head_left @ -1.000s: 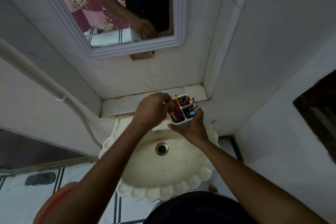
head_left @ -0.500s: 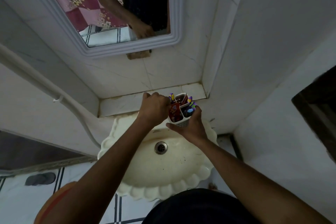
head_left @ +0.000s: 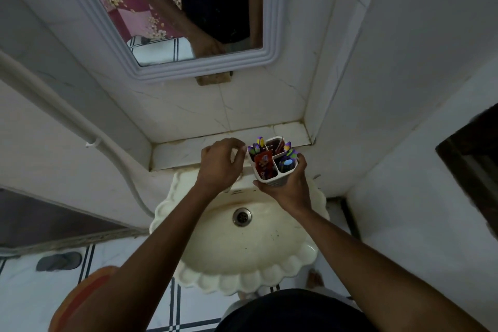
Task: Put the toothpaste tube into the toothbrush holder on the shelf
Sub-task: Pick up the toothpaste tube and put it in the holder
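Observation:
A white toothbrush holder point(head_left: 272, 180) with several compartments is held above the sink's back rim, just in front of the tiled shelf point(head_left: 188, 152). My right hand point(head_left: 289, 187) grips it from below and the side. A red toothpaste tube point(head_left: 263, 163) stands upright in its front left compartment. Purple and blue toothbrushes point(head_left: 288, 155) stick out of the other compartments. My left hand point(head_left: 219, 166) hovers just left of the holder, fingers loosely curled and apart, holding nothing.
A cream scalloped sink point(head_left: 242, 237) with a metal drain point(head_left: 242, 216) lies below the hands. A white-framed mirror point(head_left: 186, 21) hangs on the tiled wall above the shelf. A white pipe point(head_left: 80, 127) runs down the left wall. A wall corner stands close on the right.
My left hand has let go of the toothpaste tube and drawn back to the left. The tube now stands in the holder. My right hand still holds the holder.

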Motion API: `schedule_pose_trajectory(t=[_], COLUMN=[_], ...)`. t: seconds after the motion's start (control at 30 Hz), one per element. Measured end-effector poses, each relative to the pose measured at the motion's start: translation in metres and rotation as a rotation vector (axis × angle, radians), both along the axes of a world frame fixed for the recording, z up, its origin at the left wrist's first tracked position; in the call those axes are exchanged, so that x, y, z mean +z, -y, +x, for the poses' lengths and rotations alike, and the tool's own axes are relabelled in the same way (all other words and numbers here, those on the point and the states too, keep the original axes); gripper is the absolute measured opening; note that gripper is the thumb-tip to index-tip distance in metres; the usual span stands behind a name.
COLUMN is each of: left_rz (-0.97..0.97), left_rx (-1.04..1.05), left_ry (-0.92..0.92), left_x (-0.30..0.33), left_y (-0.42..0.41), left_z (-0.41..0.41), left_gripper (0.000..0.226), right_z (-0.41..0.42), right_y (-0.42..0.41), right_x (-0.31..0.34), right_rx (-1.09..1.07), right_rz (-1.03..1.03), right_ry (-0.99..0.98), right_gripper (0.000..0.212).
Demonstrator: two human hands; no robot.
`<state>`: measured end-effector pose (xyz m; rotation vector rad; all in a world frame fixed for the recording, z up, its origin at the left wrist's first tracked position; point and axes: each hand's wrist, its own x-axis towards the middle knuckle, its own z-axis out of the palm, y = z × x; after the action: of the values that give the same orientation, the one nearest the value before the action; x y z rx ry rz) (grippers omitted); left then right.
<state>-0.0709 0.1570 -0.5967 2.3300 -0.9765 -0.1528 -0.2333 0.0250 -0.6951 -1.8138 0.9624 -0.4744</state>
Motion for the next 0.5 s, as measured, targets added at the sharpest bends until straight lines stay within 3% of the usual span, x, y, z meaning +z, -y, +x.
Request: schedule_pose_trajectory(t=[0.27,0.5], left_rz=[-0.047,-0.094], left_rx=[0.018,-0.016], left_ry=[0.004,0.084], left_x=[0.002,0.037], left_y=[-0.005,-0.002], left_z=[0.006,0.009], left_gripper=[0.043,0.044], right_z=[0.010,0.021], right_y=[0.000,0.008], right_x=[0.019,0.078], right_rx=[-0.088,-0.145], right_rz=[-0.018,-0.146], right_ry=[0.062,0.193], right_gripper=[0.121,0.119])
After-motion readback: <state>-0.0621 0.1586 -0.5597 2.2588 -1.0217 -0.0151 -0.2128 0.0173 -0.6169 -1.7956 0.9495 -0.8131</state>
